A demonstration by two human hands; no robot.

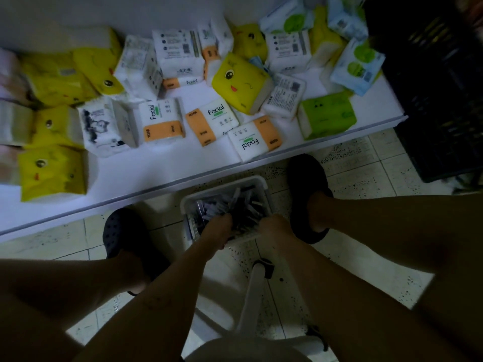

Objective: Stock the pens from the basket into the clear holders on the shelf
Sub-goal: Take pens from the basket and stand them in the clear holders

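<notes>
We are looking down at a white basket (pixel 257 182) sitting on the tiled floor (pixel 366 176), and everything else is placing itself around it. Pens (pixel 235 202) are lying heaped inside the basket, dark and blurred, so we cannot count them. Our left hand (pixel 217 229) is reaching into the near left part of the basket, fingers curled down among the pens; whether it is clamping any of them we cannot tell. Our right hand (pixel 274 227) is resting at the near right rim of the basket, fingers bent over the edge into the pens; its grip is likewise too dim to judge. A dark shoe (pixel 125 231) is standing just left of the basket and another dark shoe (pixel 305 189) just right of it. Beyond the basket a low white shelf (pixel 146 165) is running across, its edge close to the basket's far rim, and tissue packs (pixel 162 121) in yellow, white, orange and green are lying scattered on it. Far right of the basket a black crate (pixel 439 100) is standing. Nearer us than the basket, a white stool leg (pixel 252 299) is crossing the floor.
</notes>
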